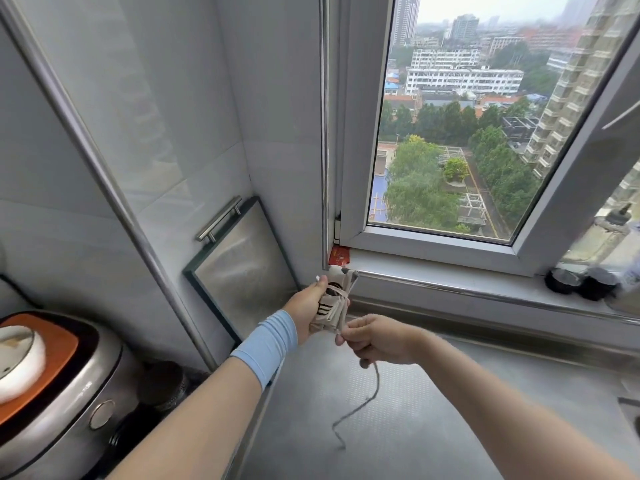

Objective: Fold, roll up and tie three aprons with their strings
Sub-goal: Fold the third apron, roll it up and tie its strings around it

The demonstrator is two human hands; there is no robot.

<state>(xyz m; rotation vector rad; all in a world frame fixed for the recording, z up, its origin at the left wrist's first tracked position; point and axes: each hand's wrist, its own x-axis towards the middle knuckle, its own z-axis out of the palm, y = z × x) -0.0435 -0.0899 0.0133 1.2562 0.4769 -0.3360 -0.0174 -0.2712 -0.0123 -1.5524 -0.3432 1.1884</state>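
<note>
At a kitchen window high over a city, we see the left hand (pixel 306 306), a pale blue sleeve (pixel 266 341) at its wrist, gripping a rolled apron (pixel 334 299). The apron is cream cloth with dark markings, and it is held upright in the air above the steel surface (pixel 433 393), just in front of the windowsill (pixel 450 268). Its string (pixel 360 405) circles the middle of the roll. The right hand (pixel 377 339) pinches that string just near of the bundle, and the loose end trails down toward the surface.

Behind the apron, a steel board with a bar handle (pixel 242 268) leans against the tiled wall. At near left stands a rice cooker (pixel 69 386) with a dark jar (pixel 162 382) beside it. We cannot read the small lettering on the cooker's front. A red sticker (pixel 341 259) marks the sill's left end, and two dark-capped jars (pixel 562 280) stand at far right.
</note>
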